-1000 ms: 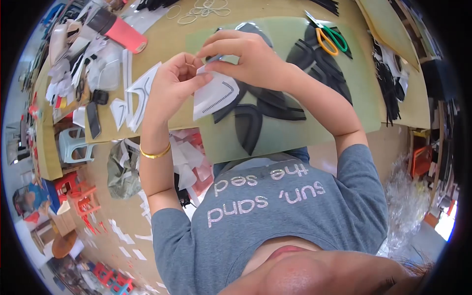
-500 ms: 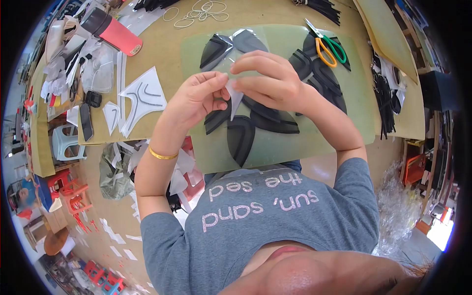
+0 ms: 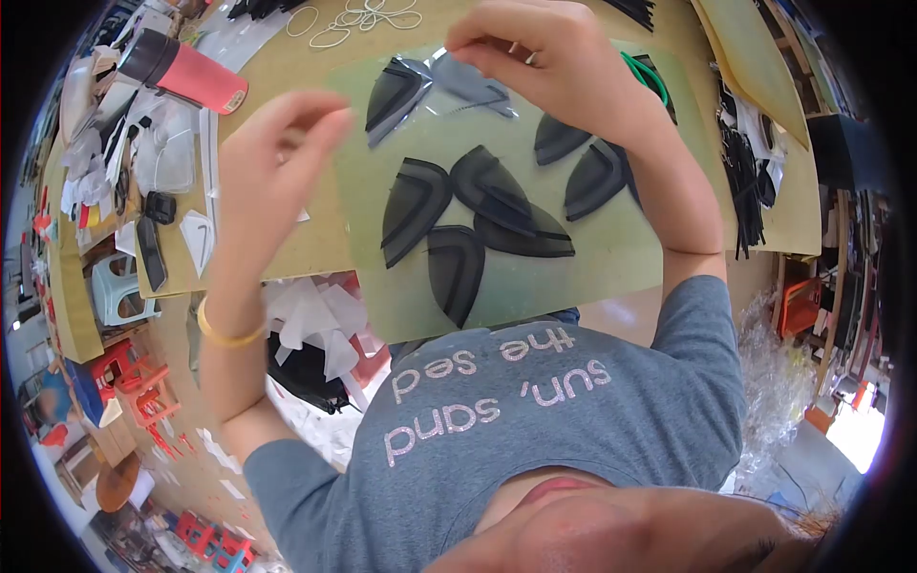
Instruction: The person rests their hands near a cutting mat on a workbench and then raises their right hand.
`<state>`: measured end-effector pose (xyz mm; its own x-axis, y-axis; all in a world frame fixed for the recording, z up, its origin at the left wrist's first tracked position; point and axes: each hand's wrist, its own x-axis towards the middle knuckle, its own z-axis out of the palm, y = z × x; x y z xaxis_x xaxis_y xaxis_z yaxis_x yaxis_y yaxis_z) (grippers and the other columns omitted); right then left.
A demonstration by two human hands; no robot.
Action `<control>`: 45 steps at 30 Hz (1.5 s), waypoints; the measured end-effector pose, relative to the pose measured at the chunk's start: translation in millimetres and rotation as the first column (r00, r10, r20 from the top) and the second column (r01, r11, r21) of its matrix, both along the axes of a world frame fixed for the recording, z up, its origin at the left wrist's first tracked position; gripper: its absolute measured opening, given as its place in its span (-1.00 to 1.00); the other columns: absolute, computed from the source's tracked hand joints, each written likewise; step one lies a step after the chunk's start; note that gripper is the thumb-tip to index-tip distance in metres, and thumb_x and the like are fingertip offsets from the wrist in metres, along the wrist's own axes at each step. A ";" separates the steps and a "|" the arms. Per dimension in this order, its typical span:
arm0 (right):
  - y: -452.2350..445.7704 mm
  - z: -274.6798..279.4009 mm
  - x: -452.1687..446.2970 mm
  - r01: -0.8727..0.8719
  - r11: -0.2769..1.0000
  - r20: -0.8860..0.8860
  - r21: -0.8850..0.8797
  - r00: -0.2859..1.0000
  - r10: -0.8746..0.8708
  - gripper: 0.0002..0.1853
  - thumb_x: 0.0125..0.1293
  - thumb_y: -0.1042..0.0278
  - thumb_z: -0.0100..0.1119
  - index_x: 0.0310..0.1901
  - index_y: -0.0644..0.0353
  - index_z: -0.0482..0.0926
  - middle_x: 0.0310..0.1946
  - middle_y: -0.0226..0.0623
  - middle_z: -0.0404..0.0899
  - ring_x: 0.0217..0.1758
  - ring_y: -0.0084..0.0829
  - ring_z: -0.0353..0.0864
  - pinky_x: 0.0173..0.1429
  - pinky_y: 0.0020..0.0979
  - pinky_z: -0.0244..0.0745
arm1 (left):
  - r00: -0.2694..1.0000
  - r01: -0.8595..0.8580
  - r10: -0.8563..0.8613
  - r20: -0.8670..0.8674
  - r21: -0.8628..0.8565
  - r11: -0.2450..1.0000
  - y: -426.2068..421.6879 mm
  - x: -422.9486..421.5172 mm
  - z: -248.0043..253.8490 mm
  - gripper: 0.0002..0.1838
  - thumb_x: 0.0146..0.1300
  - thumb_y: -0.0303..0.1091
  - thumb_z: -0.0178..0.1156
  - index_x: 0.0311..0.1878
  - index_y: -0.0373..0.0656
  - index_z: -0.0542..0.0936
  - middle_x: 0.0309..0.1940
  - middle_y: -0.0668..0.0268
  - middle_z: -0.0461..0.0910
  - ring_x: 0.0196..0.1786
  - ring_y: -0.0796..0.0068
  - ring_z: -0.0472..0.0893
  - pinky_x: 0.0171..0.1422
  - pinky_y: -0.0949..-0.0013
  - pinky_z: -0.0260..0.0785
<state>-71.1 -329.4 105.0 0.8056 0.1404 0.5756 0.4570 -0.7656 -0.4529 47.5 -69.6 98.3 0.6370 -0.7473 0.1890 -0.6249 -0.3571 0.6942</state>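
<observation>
My left hand (image 3: 287,143) is raised left of the green mat (image 3: 516,301), blurred by motion, its thumb and fingers pinched together. Whatever may be between them is too blurred to make out. Over the mat's far edge, my right hand (image 3: 535,57) has its fingers curled against the thumb; I cannot make out anything in them. Just below them lies a translucent grey-blue piece (image 3: 468,88). Several dark curved-sided mesh pieces lie on the mat, such as one front piece (image 3: 455,272) and one left piece (image 3: 411,205). Green-handled scissors (image 3: 650,78) are partly hidden behind my right hand.
A red tumbler (image 3: 205,78) lies at the left, near crumpled plastic and a dark phone-like object (image 3: 150,250). White elastic loops (image 3: 368,19) are at the back. Black strips (image 3: 750,191) hang at the right edge. White scraps (image 3: 310,315) are below the table's left front.
My hands have parted: left moved left, right moved up and away. The white triangular piece between them is no longer visible. The right hand now covers most of the scissors.
</observation>
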 end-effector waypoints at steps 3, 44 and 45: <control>5.0 2.2 6.2 0.052 0.999 0.004 0.012 0.999 -0.052 -0.89 0.31 0.46 0.33 -0.16 0.24 0.65 -0.34 -0.08 0.66 -0.25 -0.09 0.69 -0.17 -0.24 0.57 | 1.000 0.025 -0.024 0.004 -0.216 0.976 -49.3 -19.1 -15.0 -0.80 0.36 -0.34 0.35 -0.04 -0.22 0.75 -0.30 0.32 0.74 -0.26 0.59 0.64 -0.14 0.43 0.46; -16.7 -154.0 109.7 0.344 0.935 -0.386 0.090 0.877 -0.285 -0.85 0.26 0.36 0.38 -0.22 0.24 0.76 -0.35 -0.24 0.67 -0.27 -0.34 0.70 -0.16 -0.33 0.56 | 0.875 -0.288 0.237 -0.422 -0.062 0.956 -81.0 68.6 -135.4 -0.59 0.28 -0.28 0.41 0.17 -0.18 0.68 -0.46 0.38 0.69 -0.46 0.66 0.64 -0.39 0.53 0.41; -15.9 -151.3 109.2 0.335 0.938 -0.316 0.089 0.903 -0.292 -0.87 0.26 0.39 0.37 -0.23 0.24 0.75 -0.34 -0.20 0.66 -0.27 -0.29 0.70 -0.16 -0.33 0.57 | 0.892 -0.289 0.232 -0.388 -0.094 0.953 -80.7 69.1 -136.6 -0.59 0.28 -0.28 0.41 0.17 -0.17 0.68 -0.46 0.38 0.68 -0.47 0.66 0.64 -0.40 0.52 0.40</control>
